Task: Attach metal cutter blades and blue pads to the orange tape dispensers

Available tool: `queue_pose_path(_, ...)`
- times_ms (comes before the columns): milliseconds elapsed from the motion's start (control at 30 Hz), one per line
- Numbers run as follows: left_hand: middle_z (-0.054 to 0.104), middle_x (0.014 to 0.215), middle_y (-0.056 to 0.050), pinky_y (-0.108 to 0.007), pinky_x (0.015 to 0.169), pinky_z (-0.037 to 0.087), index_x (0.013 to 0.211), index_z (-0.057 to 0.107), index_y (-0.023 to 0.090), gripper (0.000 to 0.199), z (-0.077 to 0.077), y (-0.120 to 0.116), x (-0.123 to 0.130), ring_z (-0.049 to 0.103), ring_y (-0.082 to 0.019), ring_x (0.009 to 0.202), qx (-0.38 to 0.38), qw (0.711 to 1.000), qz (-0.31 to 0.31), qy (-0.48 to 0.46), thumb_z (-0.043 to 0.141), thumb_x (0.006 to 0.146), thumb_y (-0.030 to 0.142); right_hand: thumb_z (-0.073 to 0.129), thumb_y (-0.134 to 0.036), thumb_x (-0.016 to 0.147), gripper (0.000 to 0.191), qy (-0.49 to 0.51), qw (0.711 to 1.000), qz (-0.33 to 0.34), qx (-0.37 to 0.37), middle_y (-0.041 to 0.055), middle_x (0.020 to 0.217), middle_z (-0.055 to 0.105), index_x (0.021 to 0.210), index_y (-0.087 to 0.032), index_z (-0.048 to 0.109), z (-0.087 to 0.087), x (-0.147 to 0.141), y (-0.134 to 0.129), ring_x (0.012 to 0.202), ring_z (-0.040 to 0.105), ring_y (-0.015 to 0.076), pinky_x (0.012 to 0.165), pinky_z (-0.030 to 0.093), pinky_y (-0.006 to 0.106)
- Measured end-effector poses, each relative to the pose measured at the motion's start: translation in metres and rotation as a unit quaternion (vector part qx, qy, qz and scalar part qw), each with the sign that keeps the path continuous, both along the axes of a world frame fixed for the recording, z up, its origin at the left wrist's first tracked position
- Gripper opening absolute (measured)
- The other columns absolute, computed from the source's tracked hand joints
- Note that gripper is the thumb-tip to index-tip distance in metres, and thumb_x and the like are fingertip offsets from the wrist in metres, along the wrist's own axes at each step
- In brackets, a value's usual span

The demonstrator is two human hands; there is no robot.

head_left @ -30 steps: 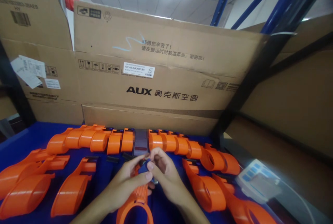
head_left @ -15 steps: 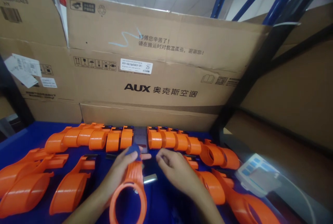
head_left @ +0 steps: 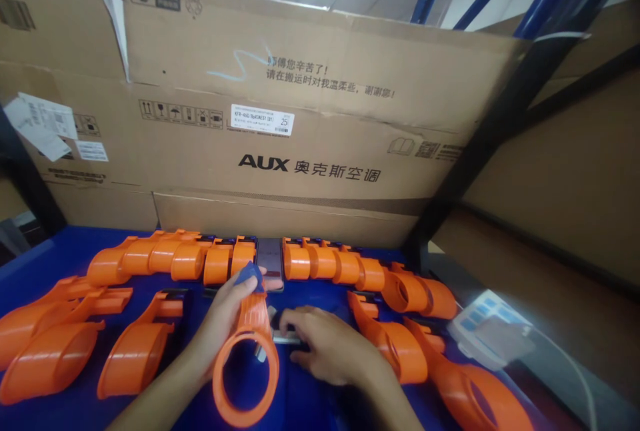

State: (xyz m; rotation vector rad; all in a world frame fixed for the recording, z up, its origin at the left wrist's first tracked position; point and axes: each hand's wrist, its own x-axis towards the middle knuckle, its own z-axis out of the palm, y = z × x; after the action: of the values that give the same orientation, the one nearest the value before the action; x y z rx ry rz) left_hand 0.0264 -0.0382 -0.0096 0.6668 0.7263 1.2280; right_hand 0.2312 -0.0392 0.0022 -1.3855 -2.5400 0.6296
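Note:
My left hand (head_left: 235,301) is wrapped round the handle of an orange tape dispenser (head_left: 219,377) with a dark blue tip. The dispenser's ring hangs toward me, its opening facing me. Its handle and tip are partly covered by my fingers. My right hand (head_left: 325,344) reaches in just right of that handle, fingers bent and thumb apart, over a small shiny metal piece (head_left: 285,337). Whether the fingers touch this piece is hard to make out. Another bit of bright metal (head_left: 261,352) shows behind the dispenser's ring.
Orange tape dispensers stand in rows on the blue surface (head_left: 295,411), such as one at left (head_left: 133,357) and one at right (head_left: 405,351). A dark flat phone-like slab (head_left: 270,257) lies at the back centre. A white device (head_left: 490,327) with a cable sits right. Cardboard (head_left: 320,117) walls the back.
My right hand has come down and left, its fingers opening from a curled pose over the metal piece. My left hand still holds the dispenser. The view has tilted slightly.

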Motion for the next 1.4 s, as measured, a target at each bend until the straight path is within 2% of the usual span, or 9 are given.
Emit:
queue_pose_path(200, 0.079, 0.109, -0.011, -0.030, 0.063, 0.054, 0.124, 0.063, 0.019, 0.051, -0.008, 0.001, 0.000, 0.068, -0.018, 0.065, 0.011, 1.000, -0.011, 0.001, 0.077, 0.081, 0.042, 0.065, -0.005, 0.079, 0.021, 0.046, 0.998, 0.051, -0.009, 0.0017, 0.099, 0.067, 0.089, -0.024, 0.065, -0.006, -0.009, 0.000, 0.094, 0.063, 0.0194, 0.082, 0.044, 0.027)
queue_pose_path(333, 0.079, 0.107, -0.011, -0.028, 0.062, 0.052, 0.124, 0.064, 0.019, 0.050, -0.010, 0.004, -0.001, 0.067, -0.016, 0.065, 0.020, 1.000, -0.011, 0.013, 0.077, 0.081, 0.042, 0.063, -0.004, 0.081, 0.024, 0.065, 0.996, 0.059, -0.002, 0.0019, 0.103, 0.066, 0.093, -0.024, 0.068, -0.011, -0.011, 0.001, 0.097, 0.063, 0.0191, 0.084, 0.045, 0.027)
queue_pose_path(600, 0.080, 0.105, -0.011, -0.030, 0.071, 0.052, 0.120, 0.070, 0.017, 0.048, -0.010, 0.006, -0.002, 0.071, -0.021, 0.077, 0.035, 0.999, 0.000, 0.036, 0.079, 0.080, 0.043, 0.060, 0.000, 0.081, 0.026, 0.095, 0.991, 0.097, 0.006, 0.0031, 0.107, 0.065, 0.091, -0.023, 0.069, -0.013, -0.016, 0.000, 0.103, 0.060, 0.0201, 0.091, 0.046, 0.029)
queue_pose_path(767, 0.079, 0.102, -0.010, -0.029, 0.071, 0.052, 0.119, 0.069, 0.017, 0.046, -0.011, 0.006, -0.003, 0.070, -0.020, 0.077, 0.041, 0.999, 0.000, 0.035, 0.078, 0.082, 0.042, 0.060, 0.000, 0.077, 0.021, 0.097, 0.989, 0.109, 0.017, 0.0033, 0.100, 0.063, 0.077, -0.021, 0.065, -0.016, -0.017, 0.001, 0.101, 0.058, 0.0202, 0.091, 0.045, 0.031)
queue_pose_path(933, 0.079, 0.101, -0.010, -0.034, 0.081, 0.055, 0.121, 0.068, 0.018, 0.044, -0.011, 0.005, -0.001, 0.073, -0.026, 0.091, 0.044, 0.999, -0.014, 0.019, 0.076, 0.084, 0.041, 0.058, -0.002, 0.073, 0.020, 0.089, 0.992, 0.072, 0.053, 0.0026, 0.094, 0.062, 0.077, -0.021, 0.062, -0.015, -0.014, 0.006, 0.094, 0.055, 0.0209, 0.091, 0.040, 0.035)
queue_pose_path(1033, 0.078, 0.102, -0.010, -0.036, 0.083, 0.056, 0.120, 0.069, 0.019, 0.041, -0.010, 0.004, 0.000, 0.074, -0.027, 0.091, 0.042, 0.998, -0.036, 0.006, 0.076, 0.085, 0.039, 0.056, -0.004, 0.073, 0.018, 0.089, 0.993, 0.044, 0.061, 0.0017, 0.085, 0.063, 0.078, -0.021, 0.059, -0.008, -0.011, 0.008, 0.082, 0.056, 0.0185, 0.077, 0.039, 0.029)
queue_pose_path(1167, 0.076, 0.112, -0.011, -0.040, 0.094, 0.053, 0.115, 0.072, 0.019, 0.034, -0.011, 0.001, 0.001, 0.070, -0.029, 0.105, 0.029, 0.996, -0.084, 0.009, 0.075, 0.085, 0.035, 0.051, -0.005, 0.076, 0.017, 0.127, 0.991, -0.019, 0.047, -0.0029, 0.068, 0.059, 0.078, -0.021, 0.056, -0.003, -0.006, 0.011, 0.062, 0.052, 0.0139, 0.059, 0.032, 0.025)
queue_pose_path(1300, 0.074, 0.117, -0.008, -0.042, 0.104, 0.046, 0.120, 0.073, 0.023, 0.038, -0.009, -0.006, -0.001, 0.064, -0.030, 0.116, 0.068, 0.978, -0.160, 0.119, 0.077, 0.083, 0.031, 0.050, -0.011, 0.085, 0.015, 0.246, 0.959, -0.110, 0.088, -0.0033, 0.067, 0.059, 0.082, -0.022, 0.059, -0.007, -0.004, 0.016, 0.061, 0.055, 0.0148, 0.060, 0.039, 0.025)
queue_pose_path(1400, 0.073, 0.113, -0.006, -0.041, 0.102, 0.046, 0.116, 0.076, 0.025, 0.037, -0.006, -0.009, -0.001, 0.060, -0.031, 0.118, 0.126, 0.959, -0.182, 0.179, 0.079, 0.080, 0.030, 0.057, -0.023, 0.092, 0.008, 0.341, 0.920, -0.161, 0.105, 0.0020, 0.084, 0.069, 0.092, -0.022, 0.065, -0.011, -0.007, 0.017, 0.076, 0.064, 0.0190, 0.071, 0.049, 0.029)
